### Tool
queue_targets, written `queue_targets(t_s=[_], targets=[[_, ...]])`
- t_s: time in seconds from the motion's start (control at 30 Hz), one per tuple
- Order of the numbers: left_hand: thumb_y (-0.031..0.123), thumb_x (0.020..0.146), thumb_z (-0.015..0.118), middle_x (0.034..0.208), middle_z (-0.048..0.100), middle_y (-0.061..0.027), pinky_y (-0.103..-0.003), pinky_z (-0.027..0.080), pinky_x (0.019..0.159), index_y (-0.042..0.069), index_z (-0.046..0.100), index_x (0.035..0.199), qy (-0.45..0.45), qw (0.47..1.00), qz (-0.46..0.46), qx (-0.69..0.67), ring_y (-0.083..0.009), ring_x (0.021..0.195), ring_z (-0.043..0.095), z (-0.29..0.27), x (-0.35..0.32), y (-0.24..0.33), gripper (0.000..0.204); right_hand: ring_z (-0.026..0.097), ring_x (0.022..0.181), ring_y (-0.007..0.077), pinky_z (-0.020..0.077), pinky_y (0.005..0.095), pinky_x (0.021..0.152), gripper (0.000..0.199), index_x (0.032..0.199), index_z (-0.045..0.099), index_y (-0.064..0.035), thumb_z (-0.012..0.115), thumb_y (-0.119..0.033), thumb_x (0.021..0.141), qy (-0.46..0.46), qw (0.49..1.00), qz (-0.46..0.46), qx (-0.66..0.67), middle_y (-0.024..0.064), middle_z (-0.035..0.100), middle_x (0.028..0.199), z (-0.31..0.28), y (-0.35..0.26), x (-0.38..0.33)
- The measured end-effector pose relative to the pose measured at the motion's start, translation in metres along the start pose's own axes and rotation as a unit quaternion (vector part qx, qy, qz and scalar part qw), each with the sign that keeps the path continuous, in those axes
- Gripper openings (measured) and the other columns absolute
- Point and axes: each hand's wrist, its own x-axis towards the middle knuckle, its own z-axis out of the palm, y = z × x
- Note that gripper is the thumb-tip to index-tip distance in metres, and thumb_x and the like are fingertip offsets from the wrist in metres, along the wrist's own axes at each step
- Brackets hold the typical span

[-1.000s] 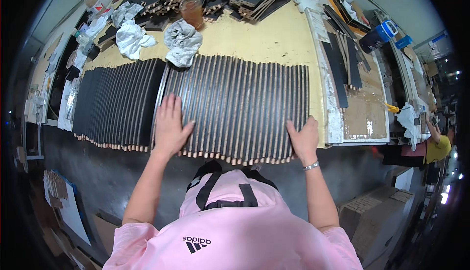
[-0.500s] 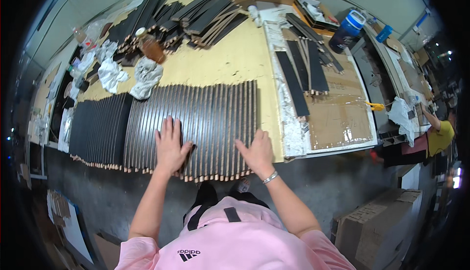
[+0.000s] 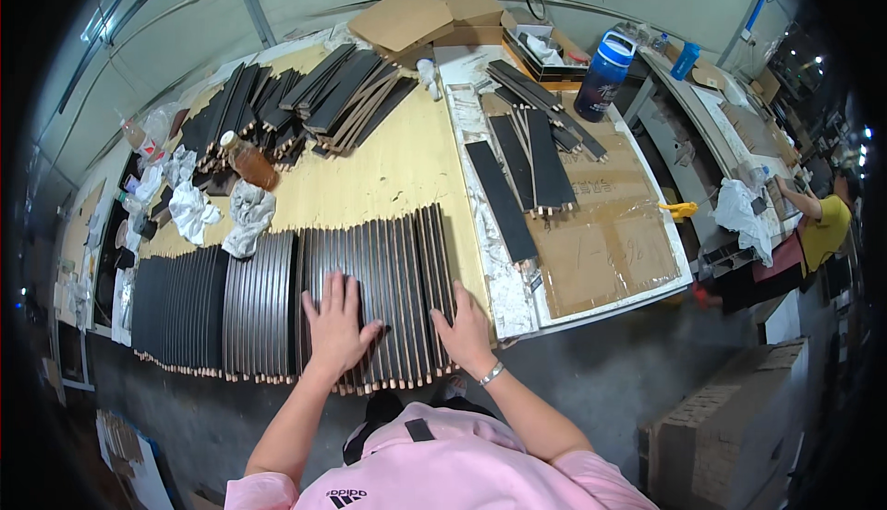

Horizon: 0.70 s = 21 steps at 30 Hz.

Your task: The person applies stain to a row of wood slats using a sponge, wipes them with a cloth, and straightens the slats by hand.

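A long row of thin black slats with pale wood ends leans overlapped along the near edge of the table. My left hand lies flat on the row right of its middle, fingers spread. At the row's right end my right hand has its thumb over the last slats and its fingers stretched out along their outer side. Neither hand is closed around a slat. The end slats stand slightly apart from the others. Some lower parts of the slats under my hands are hidden.
Loose black slats lie piled at the back, with an amber bottle and crumpled white cloths before them. More slats rest on cardboard at right, near a blue bottle. A co-worker is at far right.
The view has shifted, so the table sits lower and further left. My left hand lies further right along the row. A dark break now shows left of it, and the right-end slats have bunched apart.
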Motion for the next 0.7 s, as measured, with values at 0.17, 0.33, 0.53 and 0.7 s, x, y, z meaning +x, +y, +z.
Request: queue_targets(t_s=[0.17,0.33,0.53,0.7], targets=[[0.057,0.094,0.063,0.169,0.025,-0.0245,-0.065,0.014,0.124,0.001,0.029,0.162,0.015,0.978,0.148,-0.144,-0.0386,0.159,0.019,0.001,0.024,0.045,0.094,0.06,0.112,0.0425,0.0513,0.0492,0.093,0.068,0.149,0.045,0.0032,0.07,-0.031,0.095,-0.004,0.995,-0.006,-0.1,0.0254,0.061,0.119,-0.004,-0.008,0.001],[0.059,0.094,0.063,0.168,0.024,-0.027,-0.064,0.013,0.125,-0.001,0.031,0.161,0.018,0.99,0.129,-0.058,-0.0404,0.158,0.02,0.01,0.036,0.079,0.095,0.052,0.118,0.0361,0.0394,0.0529,0.106,0.063,0.141,0.053,0.0047,0.072,-0.028,0.09,-0.014,0.989,0.017,-0.148,0.0197,0.058,0.128,-0.025,-0.004,0.006],[0.059,0.092,0.064,0.168,0.025,-0.0246,-0.062,0.015,0.125,-0.004,0.032,0.159,0.035,0.977,0.184,-0.103,-0.0387,0.158,0.02,0.007,0.044,0.093,0.098,0.042,0.138,0.0368,0.0243,0.0599,0.118,0.06,0.138,0.057,0.003,0.073,-0.028,0.09,0.055,0.967,-0.046,-0.244,0.0205,0.049,0.146,-0.046,0.018,0.014],[0.055,0.094,0.064,0.17,0.023,-0.0214,-0.064,0.013,0.125,0.003,0.029,0.162,0.039,0.978,0.191,-0.074,-0.0366,0.159,0.018,0.007,0.052,0.108,0.093,0.04,0.14,0.0367,0.0228,0.0594,0.12,0.064,0.143,0.055,0.0014,0.07,-0.034,0.092,0.053,0.968,-0.031,-0.241,0.0201,0.044,0.152,-0.054,0.037,0.016]])
